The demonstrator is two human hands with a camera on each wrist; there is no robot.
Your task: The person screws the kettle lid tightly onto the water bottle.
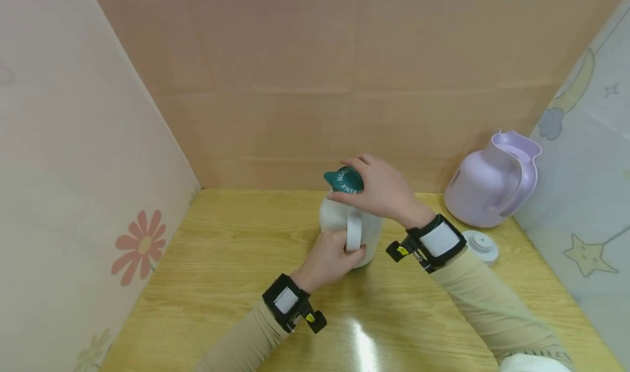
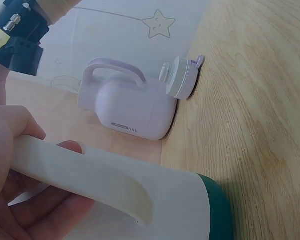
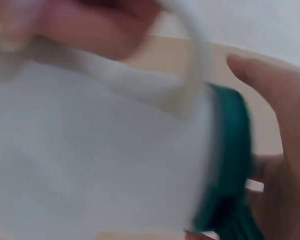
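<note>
The left hand (image 1: 328,257) wraps its grip round the white jug's handle (image 1: 353,230) — the right hand (image 1: 381,189) grips the teal lid (image 1: 344,180) — on the desk (image 1: 231,262).

A lilac jug (image 1: 487,189) stands on the wooden table (image 1: 221,273) to the right of the hands, its round lid (image 1: 481,245) lying just in front.

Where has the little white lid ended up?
In the head view the small white lid lies on the wooden table at the far right, just in front of the lilac jug and beside the person's right wrist.
</note>
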